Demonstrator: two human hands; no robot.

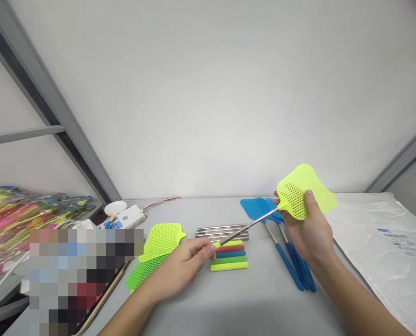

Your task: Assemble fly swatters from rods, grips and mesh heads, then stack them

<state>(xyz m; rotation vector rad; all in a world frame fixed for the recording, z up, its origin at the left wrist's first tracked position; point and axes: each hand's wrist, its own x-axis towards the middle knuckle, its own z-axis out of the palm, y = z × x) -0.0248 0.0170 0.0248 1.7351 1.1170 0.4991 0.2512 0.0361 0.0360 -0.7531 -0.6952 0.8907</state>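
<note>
A yellow fly swatter (307, 189) stretches between both hands, its metal rod slanting down to the left. My left hand (179, 268) is closed round the yellow grip at the rod's lower end. With the thumb on the mesh, my right hand (311, 233) pinches the swatter's head. Beneath the rod lie several metal rods (202, 232) and a column of coloured grips (230, 259) in yellow, red, blue and green. A yellow swatter head (162, 240) overlaps a green swatter head (143, 273) beside my left forearm. Several blue fly swatters (286, 261) lie partly behind my right hand.
A power strip (127, 218) with a cable and a round white object (116, 207) stand at the back left. Colourful plastic packages (25, 224) are piled at far left, near a blurred-out patch. White plastic wrapping (390, 252) covers the right side. A pale wall (222, 102) rises behind.
</note>
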